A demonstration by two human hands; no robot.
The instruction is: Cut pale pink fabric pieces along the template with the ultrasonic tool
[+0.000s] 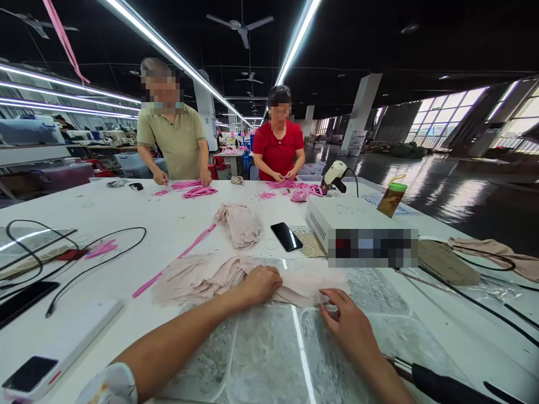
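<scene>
My left hand (261, 284) is closed over the edge of a bunched pile of thin beige fabric (197, 278), its fingers curled on the cloth. A flat beige fabric piece (305, 286) stretches from under these fingers to the right. My right hand (349, 320) rests at that piece's right end, index fingertip on the cloth and thumb held apart. Under both lies a grey marbled mat (273, 348). Beside my right wrist is a metal-shafted tool with a black handle (438, 384). A second beige fabric bundle (239, 225) sits farther back, near a pink strip (196, 242).
A phone (287, 236) lies by a white box-shaped device (353, 216). Behind it stands a green-lidded drink cup (392, 199). Black cables (105, 235) and a white handheld device (80, 339) are at left. Two people handle pink strips (197, 189) across the white table (126, 207).
</scene>
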